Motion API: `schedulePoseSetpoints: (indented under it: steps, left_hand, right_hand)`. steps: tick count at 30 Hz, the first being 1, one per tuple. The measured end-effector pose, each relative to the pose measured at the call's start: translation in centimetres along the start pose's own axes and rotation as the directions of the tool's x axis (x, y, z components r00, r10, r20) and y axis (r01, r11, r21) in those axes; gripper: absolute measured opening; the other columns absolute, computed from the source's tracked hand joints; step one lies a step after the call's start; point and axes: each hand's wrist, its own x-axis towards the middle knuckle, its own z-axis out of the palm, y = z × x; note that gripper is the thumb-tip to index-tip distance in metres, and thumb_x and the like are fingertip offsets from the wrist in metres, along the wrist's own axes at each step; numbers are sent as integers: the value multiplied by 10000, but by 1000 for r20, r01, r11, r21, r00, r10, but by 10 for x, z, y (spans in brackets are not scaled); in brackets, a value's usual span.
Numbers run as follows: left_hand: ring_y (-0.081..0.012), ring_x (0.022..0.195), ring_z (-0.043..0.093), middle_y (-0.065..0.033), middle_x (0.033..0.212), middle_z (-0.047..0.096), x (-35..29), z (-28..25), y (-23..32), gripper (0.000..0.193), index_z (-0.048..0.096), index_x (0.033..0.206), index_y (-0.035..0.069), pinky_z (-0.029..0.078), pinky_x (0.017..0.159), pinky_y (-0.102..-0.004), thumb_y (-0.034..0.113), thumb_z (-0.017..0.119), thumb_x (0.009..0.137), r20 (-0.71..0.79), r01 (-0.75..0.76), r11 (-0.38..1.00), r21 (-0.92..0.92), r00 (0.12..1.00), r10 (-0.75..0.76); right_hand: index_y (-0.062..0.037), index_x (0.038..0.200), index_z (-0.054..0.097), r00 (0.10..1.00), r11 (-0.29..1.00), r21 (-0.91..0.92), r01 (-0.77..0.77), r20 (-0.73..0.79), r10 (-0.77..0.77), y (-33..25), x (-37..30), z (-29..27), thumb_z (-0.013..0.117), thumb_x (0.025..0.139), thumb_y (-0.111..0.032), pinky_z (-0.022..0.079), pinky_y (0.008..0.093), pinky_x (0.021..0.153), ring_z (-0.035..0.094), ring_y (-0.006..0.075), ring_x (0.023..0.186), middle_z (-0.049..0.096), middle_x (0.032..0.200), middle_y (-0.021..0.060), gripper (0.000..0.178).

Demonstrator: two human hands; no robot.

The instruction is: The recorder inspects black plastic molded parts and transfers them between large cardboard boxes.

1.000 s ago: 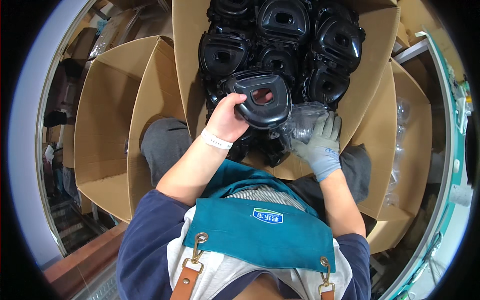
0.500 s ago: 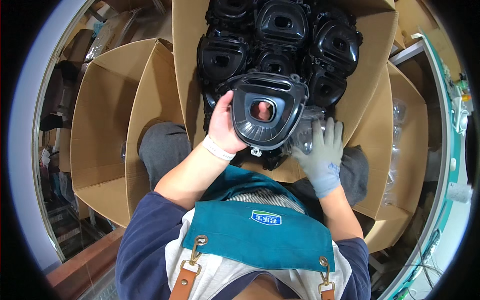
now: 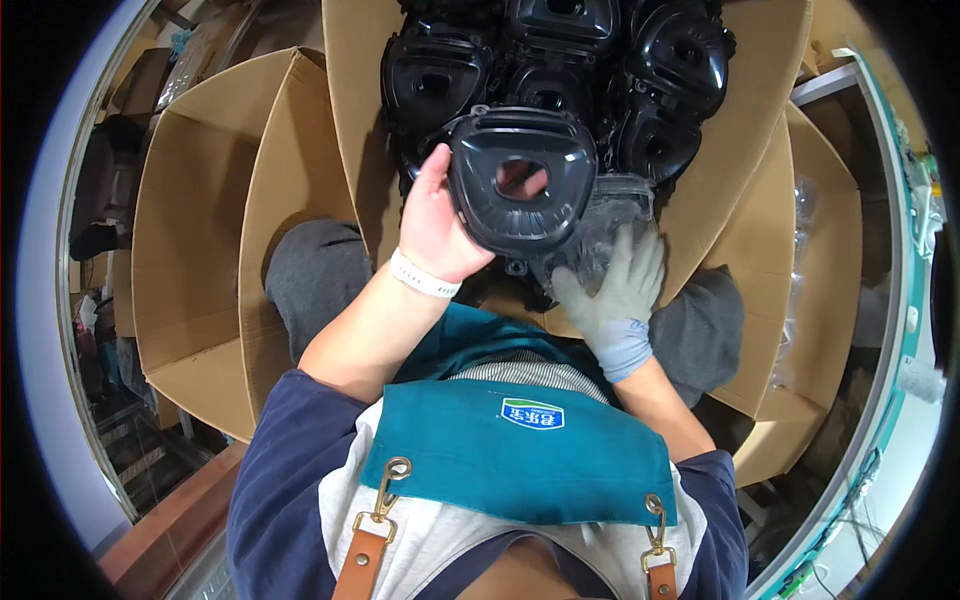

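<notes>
Above the open cardboard box (image 3: 740,170) of black housings (image 3: 660,50), the bare left hand (image 3: 440,225) grips a black plastic housing (image 3: 515,185) (fingers closed on its edge); the gloved right hand (image 3: 615,295) lies flat, fingers spread, on a clear bag (image 3: 605,215).

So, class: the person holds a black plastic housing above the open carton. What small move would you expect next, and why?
Probably drawing the black housing clear of the carton toward the body. The bare left hand grips its edge and holds it above the other black parts packed inside, while the gloved right hand rests on clear plastic wrap beneath it.
</notes>
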Motion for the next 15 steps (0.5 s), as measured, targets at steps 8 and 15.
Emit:
schedulePoseSetpoints:
  steps: [8,15]
  left_hand:
    - [-418,1289,404,-216,1407,427,-1,15,25,668,416,1388,39,293,1077,-582,530,335,941,114,-125,988,91,987,114]
    - [-330,1160,547,-178,1320,503,-4,17,25,443,399,1333,31,467,959,-462,98,387,896,100,-349,711,610,925,367]
  right_hand:
    - [-3,1323,445,956,956,172,238,131,-262,-37,10,12,750,653,-378,264,565,1055,361,448,1270,406,1347,278,826]
    - [-110,1190,558,940,924,183,337,-15,-340,-31,10,25,779,642,-261,356,507,977,470,329,1077,527,1141,92,610]
